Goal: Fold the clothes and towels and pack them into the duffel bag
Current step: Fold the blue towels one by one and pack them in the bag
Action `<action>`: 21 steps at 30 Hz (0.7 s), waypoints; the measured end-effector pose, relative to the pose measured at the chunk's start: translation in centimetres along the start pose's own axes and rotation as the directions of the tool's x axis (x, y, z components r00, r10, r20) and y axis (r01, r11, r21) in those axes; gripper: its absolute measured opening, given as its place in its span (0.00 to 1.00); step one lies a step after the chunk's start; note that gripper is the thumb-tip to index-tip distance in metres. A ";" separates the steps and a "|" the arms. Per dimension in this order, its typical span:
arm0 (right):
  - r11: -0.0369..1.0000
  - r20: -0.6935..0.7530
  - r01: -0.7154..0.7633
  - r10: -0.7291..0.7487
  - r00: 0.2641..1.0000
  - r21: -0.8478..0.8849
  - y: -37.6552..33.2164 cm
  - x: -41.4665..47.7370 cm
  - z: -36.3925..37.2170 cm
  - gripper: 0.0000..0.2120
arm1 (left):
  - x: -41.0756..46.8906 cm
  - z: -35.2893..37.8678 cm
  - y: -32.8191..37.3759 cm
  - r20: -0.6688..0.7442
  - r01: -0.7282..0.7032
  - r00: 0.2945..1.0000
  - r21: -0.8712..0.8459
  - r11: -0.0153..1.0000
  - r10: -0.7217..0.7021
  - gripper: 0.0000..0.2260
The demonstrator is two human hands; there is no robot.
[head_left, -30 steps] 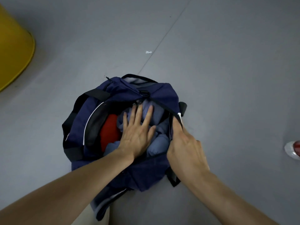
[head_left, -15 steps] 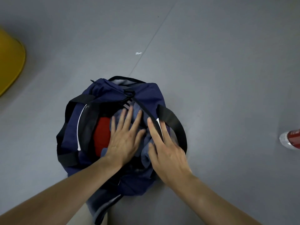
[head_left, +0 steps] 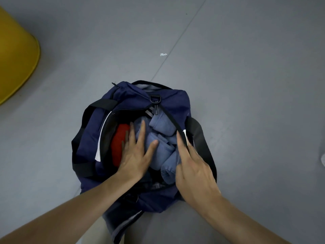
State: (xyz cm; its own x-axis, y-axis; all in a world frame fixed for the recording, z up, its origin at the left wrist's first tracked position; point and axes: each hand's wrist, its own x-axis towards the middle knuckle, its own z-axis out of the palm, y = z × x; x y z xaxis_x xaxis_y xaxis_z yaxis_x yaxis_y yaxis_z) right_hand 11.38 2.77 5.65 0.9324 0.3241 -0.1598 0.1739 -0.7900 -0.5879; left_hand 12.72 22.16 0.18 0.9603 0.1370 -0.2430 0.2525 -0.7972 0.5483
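A navy duffel bag (head_left: pixel 88 138) with black straps sits open on the grey floor. Inside lie a red folded cloth (head_left: pixel 119 143) at the left and several rolled blue-grey towels (head_left: pixel 161 127) in the middle and right. My left hand (head_left: pixel 135 152) lies flat with spread fingers on the packed things, over the red cloth and a towel. My right hand (head_left: pixel 193 166) rests with straight fingers along the bag's right zipper edge, next to a black strap (head_left: pixel 200 134).
A yellow tub (head_left: pixel 15 59) stands at the far left. A small white scrap (head_left: pixel 163 54) lies on the floor beyond the bag. Part of a pale object (head_left: pixel 322 160) shows at the right edge. Grey floor (head_left: pixel 246 67) surrounds the bag.
My right hand has shifted from the packed towels to the bag's right edge, uncovering the rolled towels. My left hand stays flat on the contents, moved slightly left.
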 end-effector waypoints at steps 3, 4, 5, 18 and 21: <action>1.000 -0.028 -0.014 0.015 0.999 0.009 -1.2 0.3 -0.7 0.46 | 0.3 0.8 0.1 0.044 0.003 0.999 -0.053 0.999 0.000 0.32; 1.000 -0.039 -0.016 0.017 0.999 0.010 -1.5 0.4 -0.9 0.46 | 0.7 0.9 0.3 0.049 -0.006 0.999 -0.077 0.997 0.010 0.32; 1.000 -0.049 -0.021 0.022 0.999 0.018 -1.7 0.6 -1.1 0.46 | 1.2 1.0 0.5 0.057 -0.015 0.998 -0.090 0.996 0.020 0.32; 0.966 0.034 0.166 -0.176 0.984 0.200 3.8 -2.3 -10.1 0.29 | -1.0 -4.5 9.1 -0.152 -0.189 0.977 -0.272 0.944 0.151 0.25; 0.990 -0.028 0.090 -0.087 0.996 0.113 9.5 -5.6 -15.2 0.29 | -2.4 -3.4 16.9 0.041 -0.451 0.882 -0.216 0.866 0.469 0.27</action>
State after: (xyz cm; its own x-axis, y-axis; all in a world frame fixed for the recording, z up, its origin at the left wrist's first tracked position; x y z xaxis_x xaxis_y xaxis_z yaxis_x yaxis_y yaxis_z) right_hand 12.61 -14.44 12.99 0.9221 0.3773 -0.0857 0.2201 -0.6937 -0.6858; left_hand 15.07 10.37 12.76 0.9609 -0.2768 0.0103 -0.1883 -0.6252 0.7574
